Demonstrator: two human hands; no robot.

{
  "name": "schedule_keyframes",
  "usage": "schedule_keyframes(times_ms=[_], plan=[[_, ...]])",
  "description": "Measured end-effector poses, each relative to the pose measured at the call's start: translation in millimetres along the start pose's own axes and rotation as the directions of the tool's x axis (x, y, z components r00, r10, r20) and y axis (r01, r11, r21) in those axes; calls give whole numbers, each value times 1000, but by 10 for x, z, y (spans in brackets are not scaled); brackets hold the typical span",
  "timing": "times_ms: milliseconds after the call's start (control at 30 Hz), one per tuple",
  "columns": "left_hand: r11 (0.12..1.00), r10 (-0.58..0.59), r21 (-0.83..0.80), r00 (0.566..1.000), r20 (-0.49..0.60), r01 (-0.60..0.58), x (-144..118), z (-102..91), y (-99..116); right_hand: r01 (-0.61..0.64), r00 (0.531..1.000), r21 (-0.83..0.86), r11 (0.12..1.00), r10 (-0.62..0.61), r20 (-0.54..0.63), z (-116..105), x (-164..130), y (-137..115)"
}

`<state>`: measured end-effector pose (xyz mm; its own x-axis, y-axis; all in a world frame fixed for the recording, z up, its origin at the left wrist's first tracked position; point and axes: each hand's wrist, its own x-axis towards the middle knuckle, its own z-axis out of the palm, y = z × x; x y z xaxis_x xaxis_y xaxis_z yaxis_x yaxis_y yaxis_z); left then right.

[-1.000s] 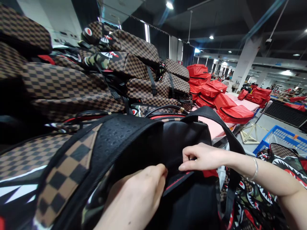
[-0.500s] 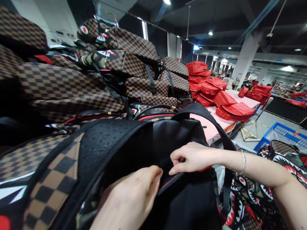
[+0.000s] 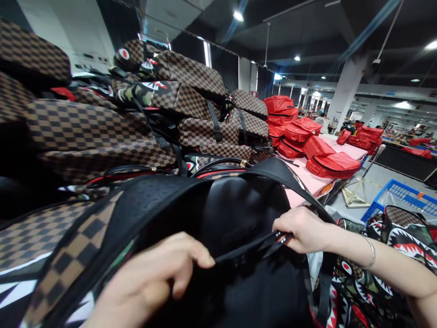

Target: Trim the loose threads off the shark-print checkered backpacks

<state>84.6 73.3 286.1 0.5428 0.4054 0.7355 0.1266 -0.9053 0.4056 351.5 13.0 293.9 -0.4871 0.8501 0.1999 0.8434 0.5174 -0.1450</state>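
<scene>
A checkered backpack [image 3: 77, 237] gapes toward me, with its black lining [image 3: 249, 205] exposed. Inside the opening, my left hand [image 3: 160, 269] is closed at the left end of a dark lining edge [image 3: 239, 252], though the fingertips are slightly blurred. My right hand [image 3: 300, 230] grips the other end of that edge and also holds small dark thread snips [image 3: 278, 243], their blades pointing down and left. The edge runs taut between both hands. Behind the opening arches a black strap [image 3: 283, 171].
Checkered bags [image 3: 88, 123] are piled high at the left and back. Red bags [image 3: 332, 161] lie on a pink table [image 3: 293, 168] beyond. A blue crate [image 3: 392, 193] and shark-mouth patterned bags [image 3: 403, 237] are at the right.
My hands have moved apart, the right one toward the right and the left one leftward. The lining edge is now stretched between them, and the snips have come into view.
</scene>
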Motion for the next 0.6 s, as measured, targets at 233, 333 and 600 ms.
schedule_keyframes(times_ms=[233, 333, 600], plan=[[912, -122, 404, 898, 422, -66, 557, 201, -166, 182, 983, -352, 918, -163, 83, -2, 35, -281], [827, -154, 519, 799, 581, -218, 669, 412, -88, 208, 978, -384, 900, -185, 97, -3, 62, -319], [832, -169, 497, 741, 650, -245, 735, 444, -24, 147, 988, -378, 914, -115, 105, 0, 39, -224]])
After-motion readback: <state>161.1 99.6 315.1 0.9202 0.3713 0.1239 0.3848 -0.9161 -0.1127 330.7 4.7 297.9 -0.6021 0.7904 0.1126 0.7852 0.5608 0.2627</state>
